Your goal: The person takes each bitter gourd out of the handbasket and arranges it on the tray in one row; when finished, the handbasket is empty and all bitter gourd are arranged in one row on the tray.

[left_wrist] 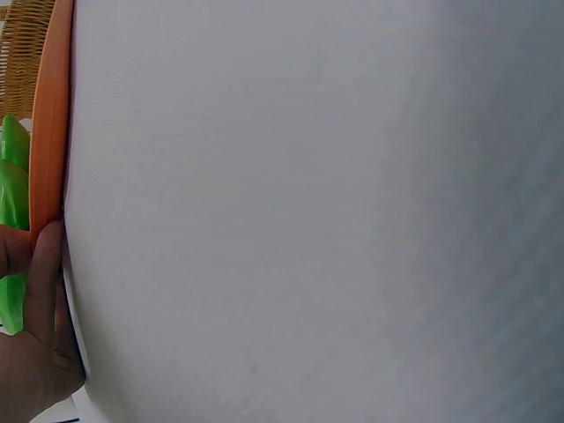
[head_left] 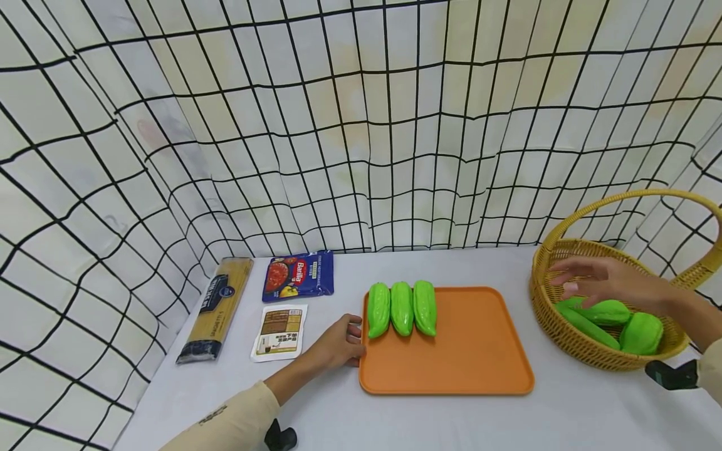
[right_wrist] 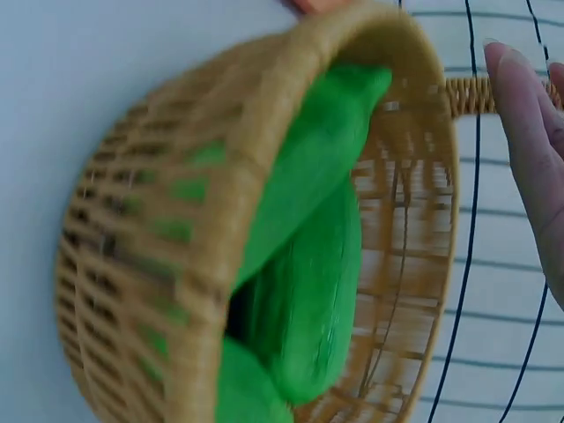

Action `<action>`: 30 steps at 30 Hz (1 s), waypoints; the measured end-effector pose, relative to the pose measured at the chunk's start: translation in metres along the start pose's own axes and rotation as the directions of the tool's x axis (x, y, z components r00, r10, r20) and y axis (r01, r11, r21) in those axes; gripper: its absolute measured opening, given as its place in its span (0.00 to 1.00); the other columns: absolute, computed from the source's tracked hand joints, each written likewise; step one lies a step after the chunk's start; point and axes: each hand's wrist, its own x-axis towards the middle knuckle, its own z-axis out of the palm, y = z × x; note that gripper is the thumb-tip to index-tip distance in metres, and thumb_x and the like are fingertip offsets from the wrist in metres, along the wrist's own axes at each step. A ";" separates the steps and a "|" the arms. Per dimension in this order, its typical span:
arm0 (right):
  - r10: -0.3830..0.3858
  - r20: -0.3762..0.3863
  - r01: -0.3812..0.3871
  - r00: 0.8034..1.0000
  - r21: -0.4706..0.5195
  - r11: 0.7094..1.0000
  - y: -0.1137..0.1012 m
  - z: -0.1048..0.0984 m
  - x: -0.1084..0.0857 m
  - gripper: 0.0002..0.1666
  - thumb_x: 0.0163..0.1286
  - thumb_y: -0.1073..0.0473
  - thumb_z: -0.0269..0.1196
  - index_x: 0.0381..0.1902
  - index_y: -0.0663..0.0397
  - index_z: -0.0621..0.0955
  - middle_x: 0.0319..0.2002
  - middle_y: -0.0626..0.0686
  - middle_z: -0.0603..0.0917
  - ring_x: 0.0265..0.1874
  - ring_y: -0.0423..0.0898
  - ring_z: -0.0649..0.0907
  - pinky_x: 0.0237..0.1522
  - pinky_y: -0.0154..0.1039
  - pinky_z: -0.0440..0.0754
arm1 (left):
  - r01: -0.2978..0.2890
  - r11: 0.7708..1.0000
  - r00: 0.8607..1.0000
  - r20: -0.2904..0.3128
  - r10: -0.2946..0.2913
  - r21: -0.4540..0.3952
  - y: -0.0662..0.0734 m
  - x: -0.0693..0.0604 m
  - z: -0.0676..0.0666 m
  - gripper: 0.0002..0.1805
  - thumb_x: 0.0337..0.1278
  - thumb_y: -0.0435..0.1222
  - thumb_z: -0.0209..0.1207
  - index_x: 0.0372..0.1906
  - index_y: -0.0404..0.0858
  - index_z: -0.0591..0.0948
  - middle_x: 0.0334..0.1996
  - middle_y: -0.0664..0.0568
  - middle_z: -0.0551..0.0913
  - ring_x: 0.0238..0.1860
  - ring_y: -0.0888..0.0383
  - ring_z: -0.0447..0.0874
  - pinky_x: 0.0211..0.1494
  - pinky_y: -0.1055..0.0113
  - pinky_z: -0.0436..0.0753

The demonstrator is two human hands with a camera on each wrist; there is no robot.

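Note:
My left hand grips the left rim of an orange tray, thumb and fingers on either side of its edge in the left wrist view. Side by side at the tray's upper left lie a left bitter melon, a middle one and a right one, all bright green and ridged. Above the wicker basket at the right, my right hand hovers with nothing in its fingers. Inside the basket rest more green bitter melons, partly hidden by its wall in the right wrist view.
Left of the tray lie a spaghetti pack, a blue Barilla pouch and a white-edged packet. The basket's tall handle arches over it. A black-gridded white cloth stands behind the table.

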 end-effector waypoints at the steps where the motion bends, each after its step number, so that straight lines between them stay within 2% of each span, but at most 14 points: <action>1: 0.015 -0.003 -0.015 1.000 -0.014 1.000 0.003 -0.003 -0.001 0.34 0.75 0.54 0.56 0.73 0.61 0.62 0.65 0.68 0.73 0.51 0.39 0.85 0.44 0.45 0.90 | -0.001 1.000 1.000 -0.001 0.001 0.000 0.000 0.000 0.000 0.37 0.51 0.24 0.63 0.68 0.28 0.64 0.50 0.40 0.75 0.44 0.53 0.80 0.38 0.63 0.92; 4: 0.051 -0.011 -0.051 0.999 -0.057 0.997 0.016 -0.011 -0.001 0.36 0.75 0.52 0.56 0.74 0.63 0.60 0.65 0.71 0.72 0.51 0.41 0.85 0.45 0.47 0.90 | -0.003 1.000 1.000 -0.004 0.003 0.000 -0.001 0.000 -0.001 0.37 0.51 0.24 0.63 0.68 0.28 0.64 0.50 0.40 0.75 0.44 0.53 0.80 0.38 0.63 0.92; 10: 0.144 -0.002 -0.143 0.990 -0.107 0.984 0.038 -0.024 0.002 0.42 0.76 0.48 0.55 0.75 0.69 0.57 0.65 0.76 0.68 0.53 0.58 0.82 0.47 0.55 0.89 | -0.007 1.000 1.000 -0.014 0.007 -0.012 -0.002 -0.001 0.001 0.37 0.50 0.23 0.63 0.68 0.28 0.64 0.50 0.39 0.75 0.44 0.52 0.80 0.37 0.62 0.92; 15: 0.230 0.032 -0.225 0.973 -0.126 0.966 0.049 -0.032 0.005 0.47 0.75 0.44 0.55 0.75 0.73 0.54 0.64 0.79 0.67 0.50 0.56 0.84 0.47 0.56 0.89 | -0.013 1.000 1.000 -0.017 0.013 -0.017 -0.002 -0.001 0.002 0.37 0.49 0.23 0.63 0.68 0.28 0.65 0.50 0.39 0.75 0.44 0.52 0.80 0.37 0.61 0.92; 20: 0.338 0.050 -0.324 0.940 -0.183 0.928 0.054 -0.039 0.003 0.53 0.74 0.38 0.53 0.74 0.75 0.50 0.65 0.83 0.62 0.46 0.54 0.85 0.46 0.54 0.89 | -0.023 0.999 1.000 -0.015 0.023 -0.029 -0.001 -0.002 0.002 0.37 0.49 0.22 0.62 0.68 0.27 0.65 0.49 0.40 0.74 0.43 0.52 0.80 0.37 0.60 0.92; 26: 0.419 0.128 -0.405 0.899 -0.119 0.906 0.058 -0.045 0.002 0.56 0.76 0.38 0.52 0.73 0.79 0.43 0.67 0.88 0.47 0.47 0.61 0.86 0.46 0.51 0.89 | -0.025 0.999 1.000 -0.014 0.025 -0.034 -0.001 -0.002 0.001 0.37 0.48 0.22 0.62 0.67 0.27 0.65 0.48 0.41 0.73 0.42 0.53 0.79 0.36 0.60 0.92; 30: 0.433 0.136 -0.421 0.891 -0.109 0.900 0.059 -0.044 0.002 0.57 0.76 0.38 0.52 0.74 0.77 0.39 0.69 0.87 0.45 0.48 0.61 0.86 0.41 0.45 0.88 | -0.022 0.999 1.000 -0.013 0.022 -0.033 -0.002 -0.001 0.001 0.37 0.48 0.22 0.63 0.67 0.27 0.65 0.48 0.41 0.73 0.43 0.53 0.79 0.36 0.60 0.93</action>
